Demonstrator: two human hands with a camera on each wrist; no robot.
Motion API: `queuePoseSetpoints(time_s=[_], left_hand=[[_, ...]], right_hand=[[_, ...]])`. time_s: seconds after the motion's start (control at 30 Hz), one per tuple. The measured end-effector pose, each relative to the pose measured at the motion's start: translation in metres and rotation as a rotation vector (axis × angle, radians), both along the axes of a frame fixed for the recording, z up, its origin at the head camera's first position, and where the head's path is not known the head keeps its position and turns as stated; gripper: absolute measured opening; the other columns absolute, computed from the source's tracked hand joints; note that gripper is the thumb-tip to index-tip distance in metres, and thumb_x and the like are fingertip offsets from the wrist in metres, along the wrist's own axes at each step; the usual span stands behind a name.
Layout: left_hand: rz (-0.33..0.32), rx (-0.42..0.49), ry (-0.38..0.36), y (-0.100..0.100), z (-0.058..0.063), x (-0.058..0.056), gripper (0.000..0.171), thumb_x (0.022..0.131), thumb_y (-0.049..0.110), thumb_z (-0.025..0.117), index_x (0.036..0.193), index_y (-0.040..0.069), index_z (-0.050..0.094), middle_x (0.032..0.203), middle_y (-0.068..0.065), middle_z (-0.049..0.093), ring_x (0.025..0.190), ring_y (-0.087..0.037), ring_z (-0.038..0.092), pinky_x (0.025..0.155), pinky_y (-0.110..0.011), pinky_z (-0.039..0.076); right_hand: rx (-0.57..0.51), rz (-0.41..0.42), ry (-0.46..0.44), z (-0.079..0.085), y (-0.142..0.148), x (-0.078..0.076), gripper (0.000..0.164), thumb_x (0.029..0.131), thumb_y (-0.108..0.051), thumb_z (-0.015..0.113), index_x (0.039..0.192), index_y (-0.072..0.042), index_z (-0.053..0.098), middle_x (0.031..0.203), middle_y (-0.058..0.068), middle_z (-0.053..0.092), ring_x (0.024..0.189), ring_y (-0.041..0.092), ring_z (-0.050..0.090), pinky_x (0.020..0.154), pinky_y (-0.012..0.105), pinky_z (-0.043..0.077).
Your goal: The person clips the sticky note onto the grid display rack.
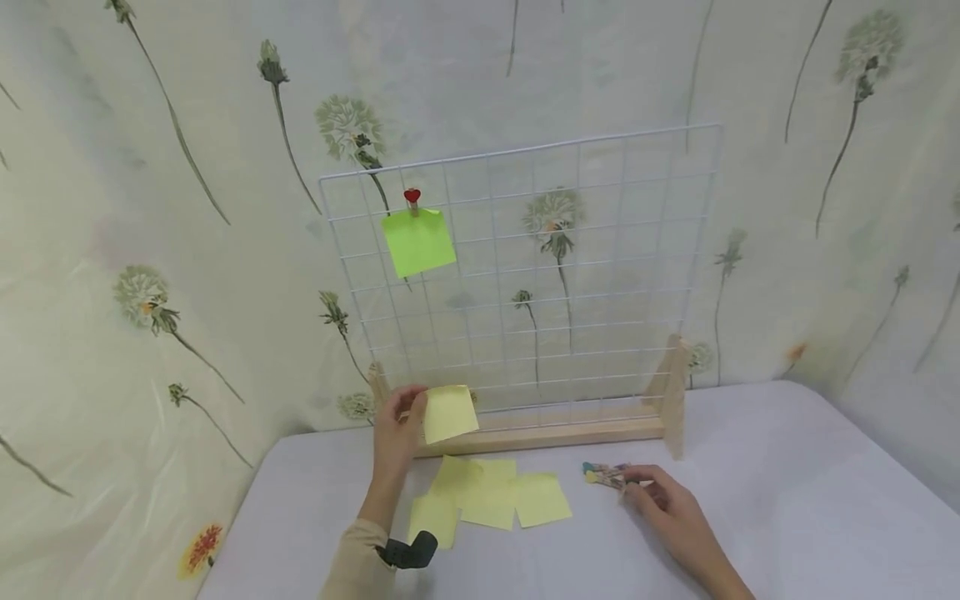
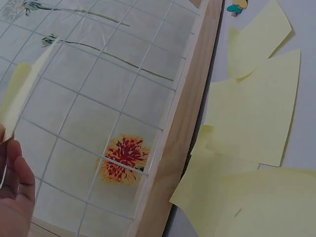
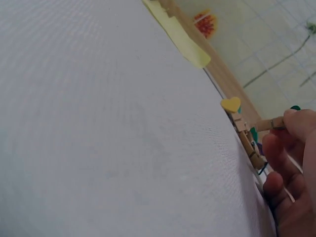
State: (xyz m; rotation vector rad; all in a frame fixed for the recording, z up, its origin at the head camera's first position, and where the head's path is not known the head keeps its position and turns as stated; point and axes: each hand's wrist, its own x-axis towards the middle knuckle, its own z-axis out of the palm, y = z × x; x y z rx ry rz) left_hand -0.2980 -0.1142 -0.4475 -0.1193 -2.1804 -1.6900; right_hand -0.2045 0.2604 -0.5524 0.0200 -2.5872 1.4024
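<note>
A pale yellow sticky note (image 1: 452,414) is pinched at its left edge by my left hand (image 1: 397,433), in front of the lower left of a white wire grid (image 1: 487,156). Between the thumb and fingers of my right hand (image 1: 671,512) is a small wooden clothespin (image 3: 269,124) with a green tip. Just beside it on the table lies a little heap of clothespins (image 3: 244,136), one with a yellow heart (image 3: 230,104). High on the grid's left side hangs a bright green sticky note (image 1: 420,244), held by a clothespin with a red heart (image 1: 412,197).
Several yellow sticky notes (image 1: 543,500) lie partly overlapping on the white table (image 1: 540,567) before the grid. A wooden base (image 1: 570,435) with upright feet holds the grid. Behind hangs a dandelion-patterned curtain (image 1: 465,92).
</note>
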Motion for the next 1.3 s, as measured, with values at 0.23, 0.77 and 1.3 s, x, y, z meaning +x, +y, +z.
queuePoseSetpoints(time_s=[0.23,0.77,1.3], left_hand=[[0.018,0.012,-0.032,-0.001,0.014,-0.005,0.019,0.093,0.033,0.058,0.107,0.02,0.065,0.105,0.0,0.064,0.097,-0.015,0.058,0.082,-0.031,0.046],[0.042,0.028,0.047,-0.011,0.055,-0.002,0.023,0.095,0.021,0.056,0.111,0.006,0.063,0.11,-0.012,0.065,0.104,-0.021,0.061,0.08,-0.023,0.046],[0.109,0.093,0.157,-0.017,0.064,-0.018,0.019,0.093,0.024,0.06,0.107,0.012,0.066,0.112,-0.003,0.067,0.104,-0.013,0.062,0.086,-0.026,0.046]], right_hand=[[0.003,-0.02,0.025,0.002,0.002,0.002,0.028,0.094,-0.037,0.056,0.117,-0.02,0.059,0.12,-0.001,0.064,0.082,0.003,0.06,0.067,0.02,0.049],[-0.134,-0.006,0.075,0.001,0.002,0.005,0.027,0.093,-0.03,0.059,0.116,-0.015,0.061,0.101,-0.001,0.065,0.071,0.009,0.059,0.058,0.023,0.049],[-0.202,0.05,0.076,0.011,-0.003,0.002,0.027,0.095,-0.029,0.055,0.117,-0.013,0.058,0.115,0.01,0.065,0.09,0.004,0.065,0.073,0.023,0.054]])
